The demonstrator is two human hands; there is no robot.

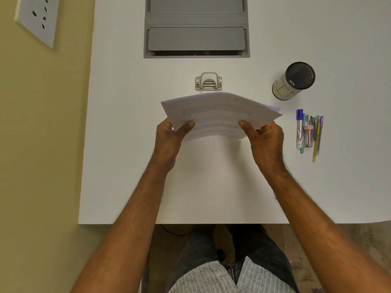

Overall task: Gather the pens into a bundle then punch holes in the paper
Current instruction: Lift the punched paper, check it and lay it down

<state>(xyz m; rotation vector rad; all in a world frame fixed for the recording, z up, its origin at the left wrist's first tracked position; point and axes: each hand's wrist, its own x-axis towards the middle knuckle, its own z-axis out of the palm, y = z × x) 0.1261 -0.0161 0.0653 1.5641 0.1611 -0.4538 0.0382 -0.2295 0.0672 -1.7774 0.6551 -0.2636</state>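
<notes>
I hold a thin stack of printed paper [220, 112] above the middle of the white table [127, 144]. My left hand [170, 134] grips its near left edge, thumb on top. My right hand [265, 138] grips the near right edge the same way. The sheets bow upward between the two hands. A small metal hole punch [208, 81] stands just beyond the paper's far edge. Several pens and markers [309, 132] lie side by side in a bundle on the table, to the right of my right hand.
A cylindrical pen holder [293, 81] with a dark mesh rim stands at the back right. A grey cable hatch [196, 28] is set into the table's far middle. The wall with a socket plate [37, 17] runs along the left.
</notes>
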